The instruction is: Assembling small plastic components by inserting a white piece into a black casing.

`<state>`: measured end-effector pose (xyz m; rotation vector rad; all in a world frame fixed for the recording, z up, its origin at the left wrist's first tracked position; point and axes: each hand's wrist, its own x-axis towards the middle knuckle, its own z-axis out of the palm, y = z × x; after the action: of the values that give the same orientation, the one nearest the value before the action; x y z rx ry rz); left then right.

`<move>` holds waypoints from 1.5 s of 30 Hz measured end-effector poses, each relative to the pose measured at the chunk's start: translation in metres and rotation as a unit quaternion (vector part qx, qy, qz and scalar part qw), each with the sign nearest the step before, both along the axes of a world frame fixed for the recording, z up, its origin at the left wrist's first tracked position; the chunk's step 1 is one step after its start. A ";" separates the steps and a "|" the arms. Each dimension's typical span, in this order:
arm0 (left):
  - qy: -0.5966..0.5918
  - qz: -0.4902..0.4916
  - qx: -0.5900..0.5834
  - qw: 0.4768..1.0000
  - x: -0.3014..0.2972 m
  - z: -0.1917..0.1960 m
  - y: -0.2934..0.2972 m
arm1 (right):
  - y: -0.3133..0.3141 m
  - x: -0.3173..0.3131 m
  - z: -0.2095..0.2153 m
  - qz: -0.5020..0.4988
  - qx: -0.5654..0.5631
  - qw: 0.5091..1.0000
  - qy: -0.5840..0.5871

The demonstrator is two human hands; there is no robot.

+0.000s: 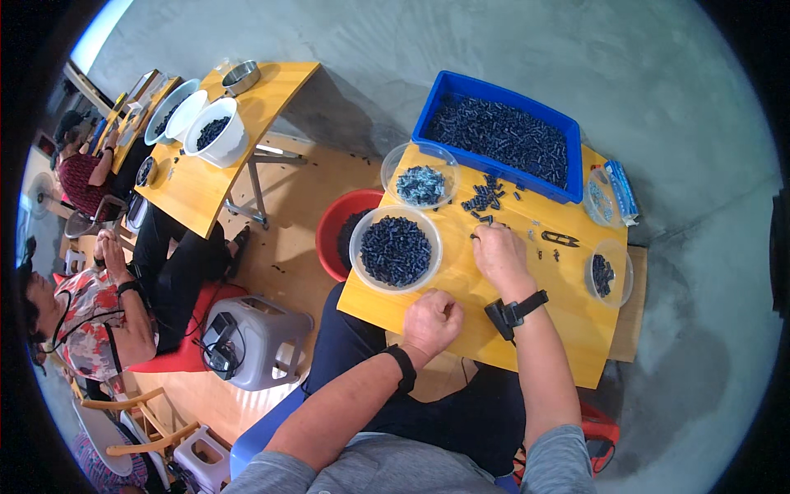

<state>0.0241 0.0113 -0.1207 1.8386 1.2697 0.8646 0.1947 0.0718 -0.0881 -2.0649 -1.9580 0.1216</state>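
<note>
My left hand (432, 321) is curled closed over the near edge of the yellow table (527, 329); whatever may be inside its fingers is hidden. Farther in, my right hand (500, 255) has its fingers drawn together, with a small black piece (485, 220) at the fingertips. Just beyond it lies a loose pile of short black cylindrical pieces (484, 198). Left of my hands stands a clear round tub (355, 257) full of similar dark pieces. Behind that, a second clear tub (386, 171) holds small light-blue and dark parts. Black snips (560, 239) lie right of my right hand.
A blue bin (503, 174) of black pieces sits at the table's far edge. At the right are a clear cup (623, 288), another clear tub (597, 216) and a blue packet (623, 193). A red basin (323, 239) stands left, below the table. Two people sit farther left.
</note>
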 end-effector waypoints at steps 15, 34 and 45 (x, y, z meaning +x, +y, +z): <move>-0.053 -0.064 -0.037 0.996 -0.005 0.004 0.002 | -0.064 0.016 0.004 -0.018 0.000 0.918 0.397; -0.268 -0.103 -0.300 0.910 -0.003 0.048 0.003 | -0.103 -0.014 0.054 0.034 -0.074 0.900 0.429; -0.438 -0.108 -0.468 0.760 -0.009 0.058 0.000 | -0.106 -0.027 0.066 0.014 -0.017 0.859 0.512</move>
<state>0.0150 0.0110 -0.0622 0.5837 0.6200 0.6241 0.1679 -0.0346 -0.0222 -1.4456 -1.2750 1.0266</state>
